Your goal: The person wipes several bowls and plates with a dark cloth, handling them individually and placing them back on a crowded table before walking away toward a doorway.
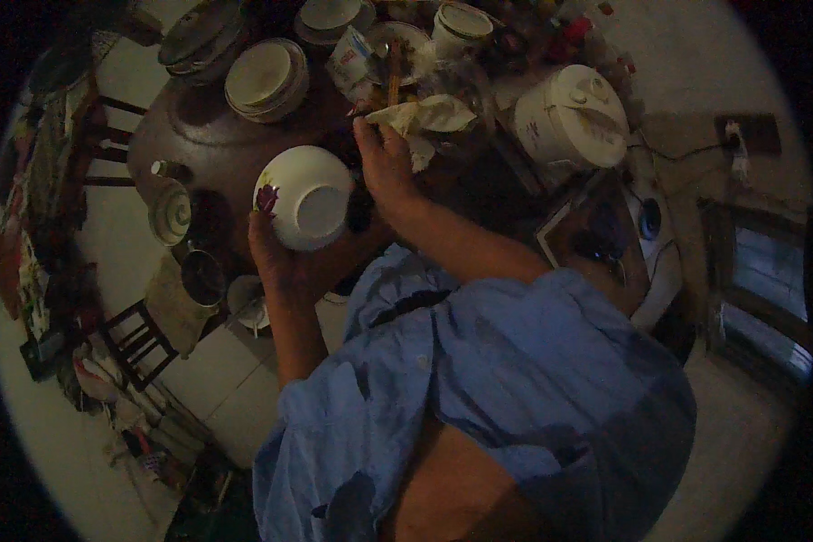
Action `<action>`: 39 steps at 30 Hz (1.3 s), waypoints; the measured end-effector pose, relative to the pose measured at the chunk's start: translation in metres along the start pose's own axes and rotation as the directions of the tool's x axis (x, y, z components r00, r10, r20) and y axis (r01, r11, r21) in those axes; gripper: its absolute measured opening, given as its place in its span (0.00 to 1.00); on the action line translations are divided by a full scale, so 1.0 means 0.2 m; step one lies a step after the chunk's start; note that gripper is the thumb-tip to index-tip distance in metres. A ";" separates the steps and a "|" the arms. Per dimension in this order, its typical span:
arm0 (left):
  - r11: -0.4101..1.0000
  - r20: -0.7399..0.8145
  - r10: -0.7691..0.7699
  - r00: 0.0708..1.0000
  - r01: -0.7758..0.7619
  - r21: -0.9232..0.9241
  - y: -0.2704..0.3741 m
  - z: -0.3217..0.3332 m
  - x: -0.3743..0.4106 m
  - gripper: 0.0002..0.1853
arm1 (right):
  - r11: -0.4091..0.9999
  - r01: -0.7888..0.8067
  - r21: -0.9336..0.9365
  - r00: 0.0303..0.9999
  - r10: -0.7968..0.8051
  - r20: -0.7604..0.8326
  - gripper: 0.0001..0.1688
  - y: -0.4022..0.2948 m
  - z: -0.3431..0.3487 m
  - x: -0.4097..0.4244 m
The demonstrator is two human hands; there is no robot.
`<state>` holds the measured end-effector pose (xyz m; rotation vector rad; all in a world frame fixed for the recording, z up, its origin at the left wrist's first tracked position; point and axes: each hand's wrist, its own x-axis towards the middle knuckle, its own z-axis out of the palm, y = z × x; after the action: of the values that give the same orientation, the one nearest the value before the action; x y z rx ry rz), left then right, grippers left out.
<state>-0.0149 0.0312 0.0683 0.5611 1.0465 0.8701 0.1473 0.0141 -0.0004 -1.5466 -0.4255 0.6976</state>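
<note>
A white bowl [303, 196] with a purple flower on its side is tilted so that its round foot faces me. My left hand [278, 247] grips it from the left and below. To the right of the bowl, my right hand [389, 162] is raised with its fingers pointing away from me. A pale yellowish cloth [423, 118] bunches at those fingers and hangs beside them; the inner side of the hand is hidden. Both hands are over the near part of a dark brown table [206, 142].
Stacked pale dishes [267, 78] stand on the table's far side, near a white cup-shaped container [464, 24]. Chopsticks [395, 74] lie among clutter beyond the cloth. A white lidded appliance [572, 115] is at the right. A dark chair [139, 345] stands at lower left.
</note>
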 end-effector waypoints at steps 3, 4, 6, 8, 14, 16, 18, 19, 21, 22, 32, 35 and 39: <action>0.926 0.061 0.133 0.989 -0.146 0.349 -0.07 -0.10 0.08 0.32 | 0.980 0.108 -0.167 0.968 -0.066 0.241 0.21 -0.26 -0.06 -0.09; 0.964 0.051 0.091 0.995 -0.101 0.244 -0.13 -0.19 0.12 0.31 | 0.928 0.331 -0.173 0.900 -0.255 0.355 0.20 -0.26 -0.04 -0.14; 0.998 0.048 0.026 0.999 -0.029 0.058 -0.26 -0.32 0.19 0.30 | 0.689 0.718 -0.102 0.618 -0.562 0.550 0.18 -0.25 0.02 -0.19; 0.997 0.058 0.036 0.998 -0.040 0.069 -0.26 -0.33 0.16 0.30 | 0.603 0.797 -0.014 0.511 -0.664 0.546 0.18 -0.27 0.08 -0.26; 0.911 0.142 0.160 0.977 -0.201 0.359 -0.19 -0.29 0.14 0.32 | 0.502 0.861 -0.079 0.423 -0.623 0.658 0.19 -0.36 0.07 -0.16; 0.849 0.146 0.219 0.965 -0.262 0.458 -0.17 -0.25 0.14 0.33 | 0.522 0.845 -0.114 0.454 -0.590 0.667 0.19 -0.37 0.09 -0.14; 0.770 0.114 0.270 0.956 -0.286 0.571 -0.13 -0.16 0.12 0.34 | 0.540 0.826 -0.162 0.500 -0.569 0.652 0.19 -0.36 0.11 -0.14; 0.736 0.073 0.290 0.954 -0.271 0.620 -0.10 -0.09 0.10 0.35 | 0.598 0.786 -0.157 0.552 -0.565 0.613 0.19 -0.35 0.12 -0.13; 0.644 0.069 0.201 0.977 -0.185 0.743 -0.06 -0.09 0.11 0.38 | 0.705 0.696 -0.139 0.652 -0.538 0.534 0.20 -0.33 0.12 -0.10; 0.588 0.050 0.158 0.986 -0.135 0.798 -0.04 -0.09 0.10 0.39 | 0.721 0.671 -0.174 0.679 -0.503 0.534 0.20 -0.32 0.12 -0.07; 0.999 -0.107 -0.024 0.994 0.019 -0.051 -0.10 0.11 0.05 0.39 | 0.961 0.102 -0.258 0.940 -0.008 0.341 0.29 -0.01 0.04 0.27; 0.989 -0.051 -0.070 0.996 0.063 -0.135 -0.10 0.08 0.11 0.39 | 0.982 -0.071 -0.178 0.956 0.117 0.267 0.31 0.09 0.01 0.27; 0.805 0.057 -0.192 0.980 0.191 -0.561 -0.12 0.09 0.20 0.40 | 0.992 -0.095 -0.078 0.980 0.107 0.165 0.41 0.06 0.01 0.09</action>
<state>0.0182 0.0513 0.0382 -0.0518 0.7733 0.9449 0.1567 0.0256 -0.0155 -1.5891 -0.5046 0.9060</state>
